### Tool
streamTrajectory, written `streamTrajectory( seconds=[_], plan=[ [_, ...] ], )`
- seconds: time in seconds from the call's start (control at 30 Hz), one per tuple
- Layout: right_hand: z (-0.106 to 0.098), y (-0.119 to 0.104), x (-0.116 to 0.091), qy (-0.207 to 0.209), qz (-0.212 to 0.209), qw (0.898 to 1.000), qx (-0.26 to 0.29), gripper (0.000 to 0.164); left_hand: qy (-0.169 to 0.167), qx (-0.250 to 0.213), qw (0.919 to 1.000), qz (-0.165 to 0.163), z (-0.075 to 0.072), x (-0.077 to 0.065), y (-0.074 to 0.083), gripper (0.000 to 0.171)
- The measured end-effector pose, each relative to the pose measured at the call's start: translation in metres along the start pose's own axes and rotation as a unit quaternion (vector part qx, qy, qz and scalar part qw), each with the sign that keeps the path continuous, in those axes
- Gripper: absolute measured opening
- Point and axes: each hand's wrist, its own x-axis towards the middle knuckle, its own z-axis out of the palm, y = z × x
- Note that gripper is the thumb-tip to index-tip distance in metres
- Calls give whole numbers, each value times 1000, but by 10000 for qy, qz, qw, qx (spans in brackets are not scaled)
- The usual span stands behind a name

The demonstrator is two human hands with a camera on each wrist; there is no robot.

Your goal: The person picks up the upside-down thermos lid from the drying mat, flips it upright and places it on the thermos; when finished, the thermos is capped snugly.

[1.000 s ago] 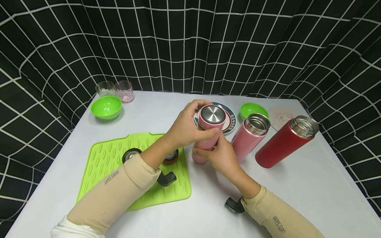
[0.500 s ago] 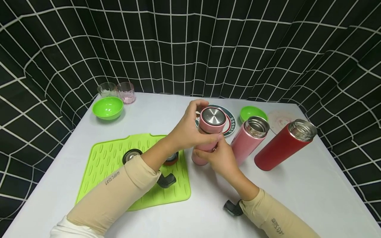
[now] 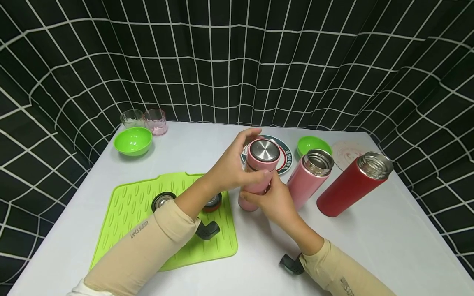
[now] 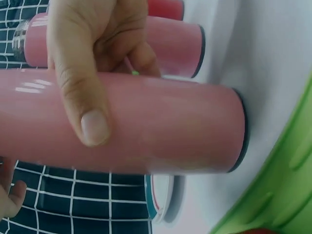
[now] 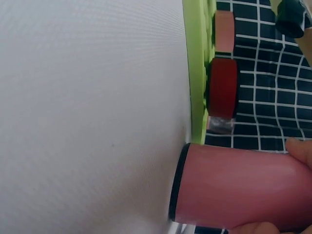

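A pink thermos (image 3: 255,187) with a steel-topped lid (image 3: 264,150) stands in the middle of the white table, its base at or very near the surface. Around its upper part curls my left hand (image 3: 233,164), fingers behind the lid and thumb across the front. My right hand (image 3: 275,199) grips the body lower down. In the left wrist view, the right thumb (image 4: 80,97) presses on the pink side. The right wrist view shows the thermos's dark base rim (image 5: 179,183). Just right of it stand an uncapped pink thermos (image 3: 309,176) and an uncapped red thermos (image 3: 352,187).
On the left lies a green ridged mat (image 3: 129,205) bearing lids, including a black-rimmed lid (image 3: 163,200) and a red lid (image 5: 223,87). Behind are green bowls (image 3: 133,142), two glasses (image 3: 155,122), a plate (image 3: 283,154) and a black gridded curtain (image 3: 222,61).
Both hands keep their hold on the pink thermos with little visible movement. The head view has tilted up slightly, so the table sits lower in it.
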Motion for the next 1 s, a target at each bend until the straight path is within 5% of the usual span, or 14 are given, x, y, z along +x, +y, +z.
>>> streamTrajectory(
  seconds=[1.0],
  plan=[
    [0,0,1,47,-66,9998,-179,78,39,-78,9999,-76,3,3,-2,76]
  ],
)
